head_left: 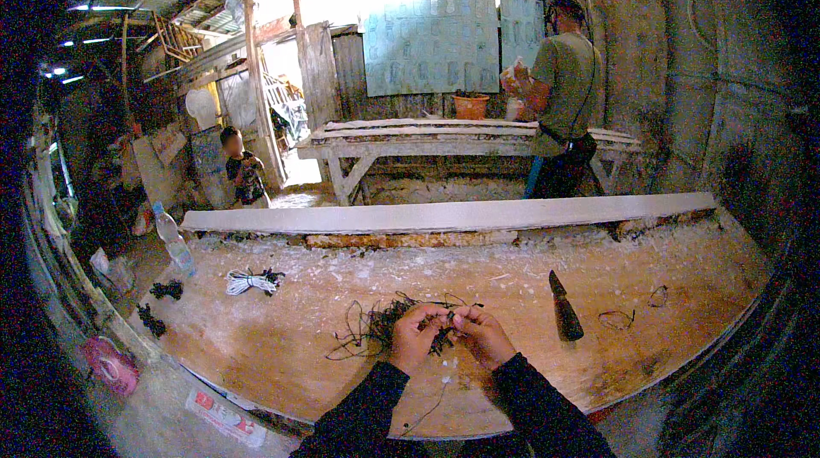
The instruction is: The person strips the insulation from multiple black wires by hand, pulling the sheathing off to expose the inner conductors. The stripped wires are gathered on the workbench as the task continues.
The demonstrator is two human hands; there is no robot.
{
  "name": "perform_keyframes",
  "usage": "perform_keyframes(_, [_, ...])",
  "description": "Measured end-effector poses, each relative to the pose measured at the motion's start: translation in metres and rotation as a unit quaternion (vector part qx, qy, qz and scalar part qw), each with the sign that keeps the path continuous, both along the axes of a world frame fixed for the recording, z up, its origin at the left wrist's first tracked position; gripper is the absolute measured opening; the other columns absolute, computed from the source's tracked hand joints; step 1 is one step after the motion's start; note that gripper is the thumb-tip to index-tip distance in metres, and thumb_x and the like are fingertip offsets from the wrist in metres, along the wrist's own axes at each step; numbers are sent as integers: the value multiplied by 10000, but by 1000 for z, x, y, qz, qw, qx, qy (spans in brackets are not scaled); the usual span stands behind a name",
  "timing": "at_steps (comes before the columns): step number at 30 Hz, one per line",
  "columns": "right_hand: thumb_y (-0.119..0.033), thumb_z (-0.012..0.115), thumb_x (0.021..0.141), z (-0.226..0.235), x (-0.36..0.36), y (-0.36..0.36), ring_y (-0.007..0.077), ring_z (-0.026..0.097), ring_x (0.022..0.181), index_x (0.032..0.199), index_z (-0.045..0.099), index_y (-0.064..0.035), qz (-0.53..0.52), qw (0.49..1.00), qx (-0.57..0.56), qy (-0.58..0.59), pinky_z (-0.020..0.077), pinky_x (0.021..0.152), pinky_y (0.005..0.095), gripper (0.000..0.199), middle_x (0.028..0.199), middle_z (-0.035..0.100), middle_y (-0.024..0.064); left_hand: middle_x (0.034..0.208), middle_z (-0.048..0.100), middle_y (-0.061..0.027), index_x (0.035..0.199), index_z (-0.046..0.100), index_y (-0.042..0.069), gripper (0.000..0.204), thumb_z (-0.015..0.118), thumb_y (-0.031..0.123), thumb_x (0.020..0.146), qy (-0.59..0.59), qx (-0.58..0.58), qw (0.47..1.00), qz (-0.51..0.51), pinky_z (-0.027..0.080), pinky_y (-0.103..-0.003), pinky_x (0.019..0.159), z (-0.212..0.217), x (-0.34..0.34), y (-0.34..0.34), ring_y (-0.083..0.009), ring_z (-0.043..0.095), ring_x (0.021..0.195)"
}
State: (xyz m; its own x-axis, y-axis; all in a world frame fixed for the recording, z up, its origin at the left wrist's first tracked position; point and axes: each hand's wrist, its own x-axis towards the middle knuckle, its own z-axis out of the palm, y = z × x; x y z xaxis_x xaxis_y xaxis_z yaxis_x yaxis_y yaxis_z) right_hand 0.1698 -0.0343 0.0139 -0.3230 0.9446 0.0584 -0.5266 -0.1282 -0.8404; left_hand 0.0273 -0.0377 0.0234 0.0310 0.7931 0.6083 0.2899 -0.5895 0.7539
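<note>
Hands work near the workbench's (256, 347) front edge: left hand (416, 337) and right hand (481, 334) both pinch strands of tangled black cord (376, 327), still mostly a loose heap; one white bundle (248, 281) lies finished-looking toward the left end.

Black tangled cord (389, 326), black-handled knife (564, 309), white cord bundle (248, 281), brown worktable (282, 347)

Worn wooden workbench (282, 347), black tangled cord (376, 326), white bundle (248, 281), knife (564, 309), plank (444, 215)
</note>
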Motion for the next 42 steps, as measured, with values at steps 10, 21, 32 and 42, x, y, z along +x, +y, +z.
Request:
perform_keyframes(10, [-119, 588, 758, 7, 2, -5, 105, 540, 732, 843, 549, -81, -18, 999, -32, 2, 439, 651, 228, 101, 812, 576, 7, 859, 602, -82, 846, 608, 17, 164, 626, 119, 719, -2, -22, 1000, -22, 436, -264, 727, -4, -2, 3, -166, 561, 819])
perform_keyframes(21, [-79, 619, 722, -1, 6, 4, 111, 536, 696, 782, 528, -73, -22, 998, 33, -53, 427, 638, 225, 109, 773, 574, 18, 844, 602, -20, 839, 611, 34, 173, 628, 176, 740, -20, -138, 988, -64, 428, -187, 489, 3, -3, -1, -52, 524, 629])
perform_keyframes(32, [-40, 584, 708, 6, 4, 1, 101, 513, 674, 884, 490, -94, 19, 996, 75, -54, 396, 580, 200, 207, 770, 541, 2, 750, 520, 10, 884, 518, 62, 147, 513, 194, 819, 35, -173, 961, -212, 418, -215, 544, -4, -13, 13, -78, 492, 657])
perform_keyframes(42, [-30, 559, 683, 30, 8, -14, 44, 473, 549, 769, 407, -111, 116, 991, 65, 27, 362, 448, 143, 193, 687, 497, -1, 721, 500, 2, 885, 460, 65, 145, 534, 154, 796, -207, -316, 786, -489, 417, -260, 614, -18, -17, 14, -101, 493, 695])
